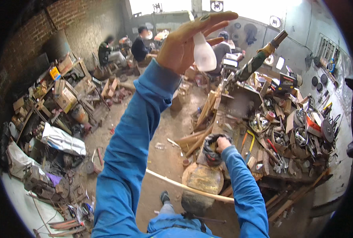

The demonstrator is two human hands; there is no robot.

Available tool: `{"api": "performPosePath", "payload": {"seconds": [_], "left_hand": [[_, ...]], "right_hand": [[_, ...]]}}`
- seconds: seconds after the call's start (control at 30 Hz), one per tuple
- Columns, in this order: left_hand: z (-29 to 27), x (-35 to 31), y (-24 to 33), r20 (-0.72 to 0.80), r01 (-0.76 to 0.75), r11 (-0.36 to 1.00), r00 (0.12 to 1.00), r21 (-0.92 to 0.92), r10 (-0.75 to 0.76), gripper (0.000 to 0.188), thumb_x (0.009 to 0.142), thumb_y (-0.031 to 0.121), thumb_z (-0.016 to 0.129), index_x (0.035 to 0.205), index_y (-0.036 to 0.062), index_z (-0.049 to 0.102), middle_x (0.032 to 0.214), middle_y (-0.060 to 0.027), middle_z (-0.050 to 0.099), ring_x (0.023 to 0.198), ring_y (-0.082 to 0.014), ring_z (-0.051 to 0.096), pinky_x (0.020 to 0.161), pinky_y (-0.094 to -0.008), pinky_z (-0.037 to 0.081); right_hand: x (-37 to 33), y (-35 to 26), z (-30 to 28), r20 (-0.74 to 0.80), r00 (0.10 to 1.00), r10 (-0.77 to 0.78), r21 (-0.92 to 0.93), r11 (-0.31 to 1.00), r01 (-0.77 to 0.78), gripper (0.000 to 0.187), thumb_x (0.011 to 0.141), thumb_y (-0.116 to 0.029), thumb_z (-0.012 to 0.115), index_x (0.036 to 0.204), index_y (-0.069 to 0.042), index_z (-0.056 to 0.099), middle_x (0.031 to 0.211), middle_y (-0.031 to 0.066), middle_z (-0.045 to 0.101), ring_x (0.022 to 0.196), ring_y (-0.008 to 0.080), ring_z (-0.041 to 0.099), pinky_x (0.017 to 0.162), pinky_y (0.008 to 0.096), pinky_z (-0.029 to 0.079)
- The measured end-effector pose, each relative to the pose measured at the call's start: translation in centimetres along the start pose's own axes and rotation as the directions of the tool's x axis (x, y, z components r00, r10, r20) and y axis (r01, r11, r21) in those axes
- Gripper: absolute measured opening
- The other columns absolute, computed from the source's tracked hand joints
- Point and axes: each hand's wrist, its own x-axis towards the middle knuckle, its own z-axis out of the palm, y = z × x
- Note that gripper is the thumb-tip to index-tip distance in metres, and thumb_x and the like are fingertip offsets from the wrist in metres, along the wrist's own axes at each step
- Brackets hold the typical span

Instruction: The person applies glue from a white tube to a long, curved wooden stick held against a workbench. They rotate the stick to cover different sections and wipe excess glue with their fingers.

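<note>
My left hand (188, 41) is raised high in front of me. Its fingers are stretched out and pressed together around the narrow neck of a white, translucent, bottle-shaped piece (205, 55), whose wide end hangs downward. Lower and to the right, my right hand (223, 143) reaches into a container lined with a black plastic bag (213, 158). The fingers curl down into the bag, and their tips and anything they grip are hidden. Beneath the bag stands a round, wood-coloured stump-like block (202, 177).
A long pale rod (184, 186) crosses in front of my legs. To the right, a workbench holds a yellow-framed hacksaw (251, 143), metal parts and a dark green power tool (256, 61). Boxes and scrap (67, 97) pile up on the left. Several people sit working at the back.
</note>
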Motion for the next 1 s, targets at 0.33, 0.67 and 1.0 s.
{"api": "performPosePath", "payload": {"seconds": [0.33, 0.67, 1.0], "left_hand": [[8.1, -25.7, -1.5, 0.03, 0.574, 0.749, 0.787, 0.332, -0.616, 0.044, 0.102, 0.028, 0.045, 0.137, 0.0014, 0.05, 0.131, -0.0158, 0.059, 0.093, -0.0196, 0.065, 0.09, -0.033, 0.05], [16.6, -43.8, -1.6, -0.774, 0.73, 0.616, 0.196, -0.295, -0.602, 0.067, 0.099, 0.064, 0.029, 0.111, 0.0035, 0.056, 0.093, -0.0112, 0.064, 0.069, -0.0138, 0.055, 0.056, -0.0255, 0.043], [15.7, -45.1, -1.7, -0.753, 0.699, 0.655, 0.258, -0.288, -0.606, 0.038, 0.101, 0.037, 0.051, 0.08, 0.0043, 0.051, 0.086, -0.0092, 0.051, 0.072, -0.014, 0.051, 0.055, -0.0248, 0.042]], "right_hand": [[-22.8, -1.3, 3.0, -0.165, 0.971, 0.175, 0.89, 0.45, 0.07, 0.011, 0.084, -0.005, 0.072, 0.092, 0.001, 0.068, 0.083, 0.0073, 0.068, 0.071, 0.0108, 0.06, 0.065, 0.0261, 0.048], [-24.8, -7.1, 9.9, -0.479, 0.878, 0.0, 0.402, 0.889, 0.219, 0.011, 0.077, -0.01, 0.074, 0.087, -0.008, 0.07, 0.082, 0.0089, 0.06, 0.08, 0.0271, 0.057, 0.07, 0.0372, 0.046], [-33.7, 6.5, 4.3, -0.524, 0.816, 0.246, 0.207, 0.965, -0.158, 0.012, 0.072, -0.018, 0.081, 0.081, -0.016, 0.074, 0.091, 0.0008, 0.062, 0.093, 0.0235, 0.054, 0.079, 0.0396, 0.038]]}}
